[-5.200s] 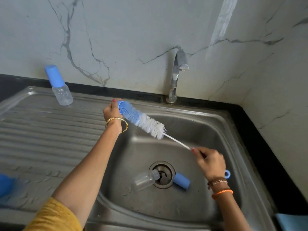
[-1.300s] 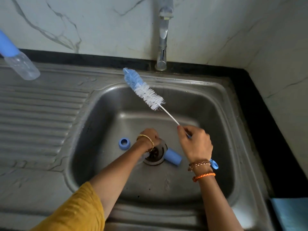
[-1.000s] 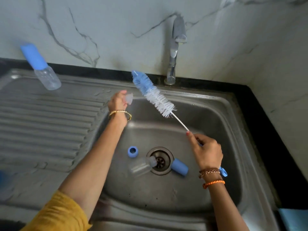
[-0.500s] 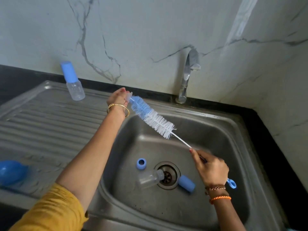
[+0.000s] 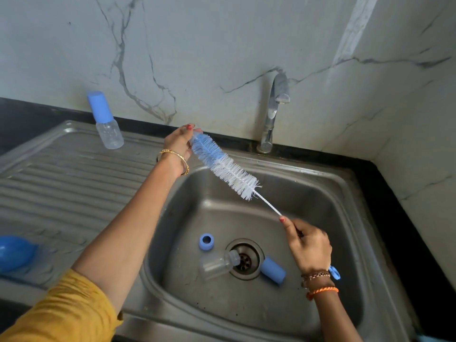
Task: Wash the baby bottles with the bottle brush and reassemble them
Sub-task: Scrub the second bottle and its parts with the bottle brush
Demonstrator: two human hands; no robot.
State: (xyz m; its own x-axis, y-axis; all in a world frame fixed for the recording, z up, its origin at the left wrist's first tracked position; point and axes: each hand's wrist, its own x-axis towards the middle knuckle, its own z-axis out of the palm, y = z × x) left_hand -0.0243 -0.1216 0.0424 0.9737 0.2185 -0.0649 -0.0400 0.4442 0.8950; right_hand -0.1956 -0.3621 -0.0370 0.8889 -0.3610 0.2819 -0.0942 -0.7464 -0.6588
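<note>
Bottle brush spans the sink: right hand clenches its thin wire stem, left hand pinches something small at the bristle tip. Bristles soft, stem flexible; grip near bristles. Clear bottle lies at basin's 6 o'clock, light, likely slippery.

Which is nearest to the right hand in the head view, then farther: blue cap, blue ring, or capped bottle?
From the right hand:
1. Blue cap, in the basin right of the drain.
2. Blue ring, left of the drain.
3. Capped bottle, far left on the drainboard.
</note>
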